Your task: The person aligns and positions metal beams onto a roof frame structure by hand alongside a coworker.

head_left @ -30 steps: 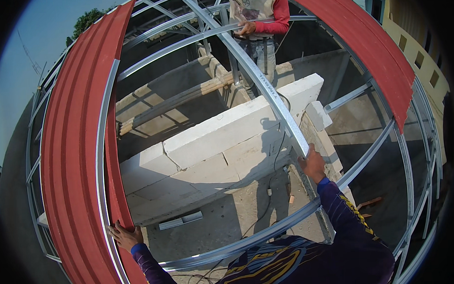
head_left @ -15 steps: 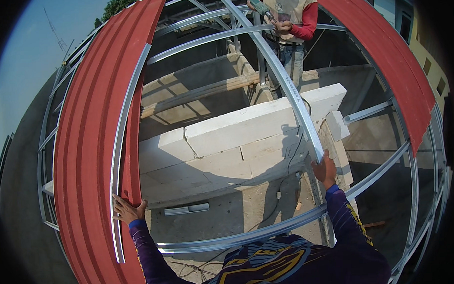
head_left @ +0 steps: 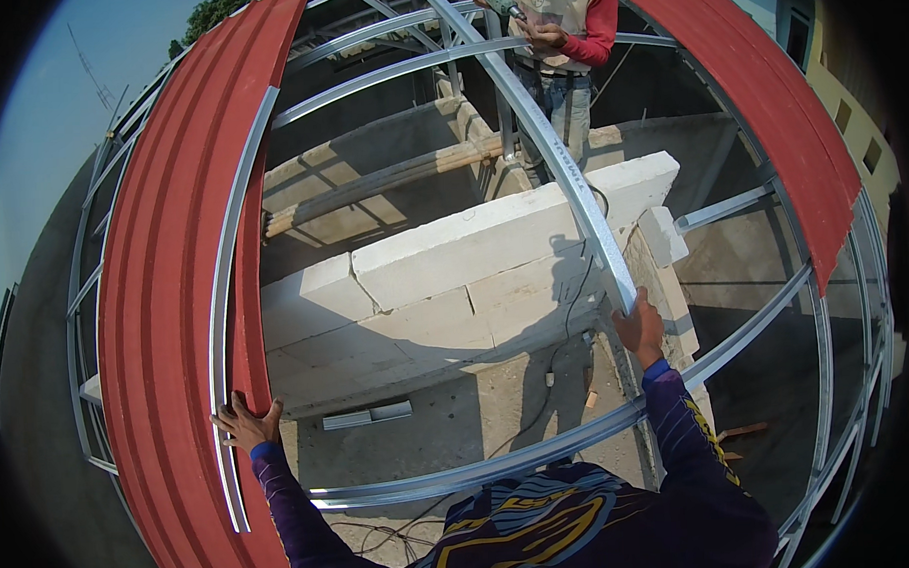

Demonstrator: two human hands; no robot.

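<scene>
Roof frame seen from above, with two hands at work. The left hand (head_left: 247,426) lies on a narrow metal strip (head_left: 222,292), fingers apart and laid across it, the thumb spread toward the edge of the red roof sheet (head_left: 154,274). The strip runs lengthwise along the sheet, near its right-hand border. The right hand (head_left: 641,330) is clamped on the near end of a long metal beam (head_left: 557,150), which slants from the top of the view down toward the person's right side. A curved metal rail (head_left: 461,480) crosses just in front of the person's body, below both hands.

Beneath the beam stands a wall of white blocks (head_left: 512,222); behind it, wooden poles (head_left: 391,181) span a gap. A short metal piece (head_left: 367,415) lies on the floor (head_left: 439,425) at the foot of the wall. At the top, a co-worker (head_left: 575,4) in a red-sleeved shirt holds a drill (head_left: 502,2) beside the beam. A second red sheet (head_left: 759,103) covers the frame at right.
</scene>
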